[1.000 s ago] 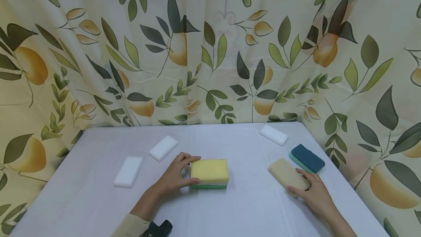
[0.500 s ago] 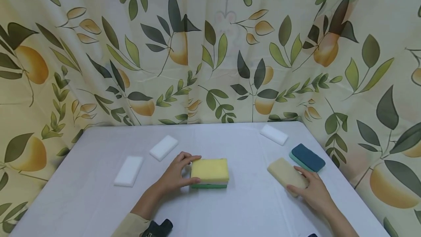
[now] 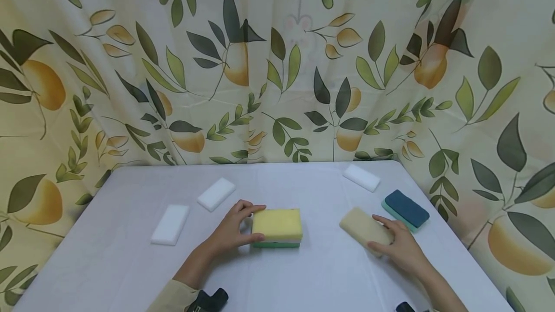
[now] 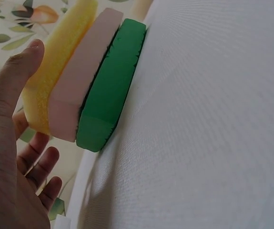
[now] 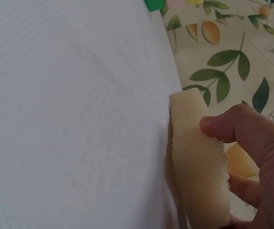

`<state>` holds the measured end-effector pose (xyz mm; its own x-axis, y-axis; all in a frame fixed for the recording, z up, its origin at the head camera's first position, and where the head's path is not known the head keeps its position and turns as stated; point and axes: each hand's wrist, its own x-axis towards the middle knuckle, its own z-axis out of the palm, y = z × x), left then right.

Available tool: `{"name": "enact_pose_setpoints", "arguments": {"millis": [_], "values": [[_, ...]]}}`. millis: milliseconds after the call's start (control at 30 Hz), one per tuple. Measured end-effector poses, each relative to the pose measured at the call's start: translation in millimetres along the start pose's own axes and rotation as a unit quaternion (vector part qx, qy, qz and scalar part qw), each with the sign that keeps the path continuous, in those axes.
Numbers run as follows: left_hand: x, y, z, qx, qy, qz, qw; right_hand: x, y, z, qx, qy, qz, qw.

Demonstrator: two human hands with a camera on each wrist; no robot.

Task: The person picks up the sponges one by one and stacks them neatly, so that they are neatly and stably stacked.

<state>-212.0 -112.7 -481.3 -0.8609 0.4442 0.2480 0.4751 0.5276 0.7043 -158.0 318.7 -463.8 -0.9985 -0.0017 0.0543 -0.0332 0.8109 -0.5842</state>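
Near the middle of the table, a yellow sponge (image 3: 277, 223) tops a stack, above a pale pinkish-white sponge (image 4: 82, 78) and a green one (image 4: 112, 86). My left hand (image 3: 234, 225) pinches the yellow sponge by its left end, thumb at the near side and index finger at the far side. Over on the right, my right hand (image 3: 401, 244) grips a beige sponge (image 3: 363, 230) between thumb and fingers. Its porous side shows in the right wrist view, close to the tabletop; whether it touches the cloth, I cannot tell.
Two white sponge blocks (image 3: 170, 225) lie left of the stack, and another white block (image 3: 362, 177) lies at the back right. A dark blue sponge (image 3: 406, 207) with a teal layer sits near the right edge. A patterned curtain (image 3: 277, 61) hangs behind the white-covered table (image 3: 321, 278).
My right hand has shifted left with the beige sponge, opening a gap from the dark blue sponge. My left hand and the stack have stayed in place.
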Motion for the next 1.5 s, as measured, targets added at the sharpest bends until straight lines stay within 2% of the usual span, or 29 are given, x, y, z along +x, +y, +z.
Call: {"name": "enact_pose_setpoints", "arguments": {"millis": [333, 500, 900, 1200, 1500], "values": [[-0.4, -0.6, 1.3, -0.003, -0.002, 0.002, 1.0000, 13.1, -18.6, 8.3, -0.004, 0.003, -0.041, 0.9991], [-0.4, -0.7, 1.3, -0.005, -0.003, -0.001, 1.0000, 21.3, -33.3, 10.5, 0.011, 0.001, -0.063, 0.9979], [0.0, -0.4, 0.0, -0.004, -0.004, 0.005, 1.0000, 39.0, -67.2, 16.1, 0.029, -0.022, -0.068, 0.9970], [-0.2, -1.5, -0.8, -0.004, -0.002, 0.013, 0.9999, 49.5, -84.5, 18.2, 0.043, -0.028, -0.084, 0.9952], [0.3, -1.8, -0.9, -0.003, -0.002, 0.014, 0.9999, 56.7, -94.6, 11.8, 0.043, -0.031, -0.100, 0.9936]]}}
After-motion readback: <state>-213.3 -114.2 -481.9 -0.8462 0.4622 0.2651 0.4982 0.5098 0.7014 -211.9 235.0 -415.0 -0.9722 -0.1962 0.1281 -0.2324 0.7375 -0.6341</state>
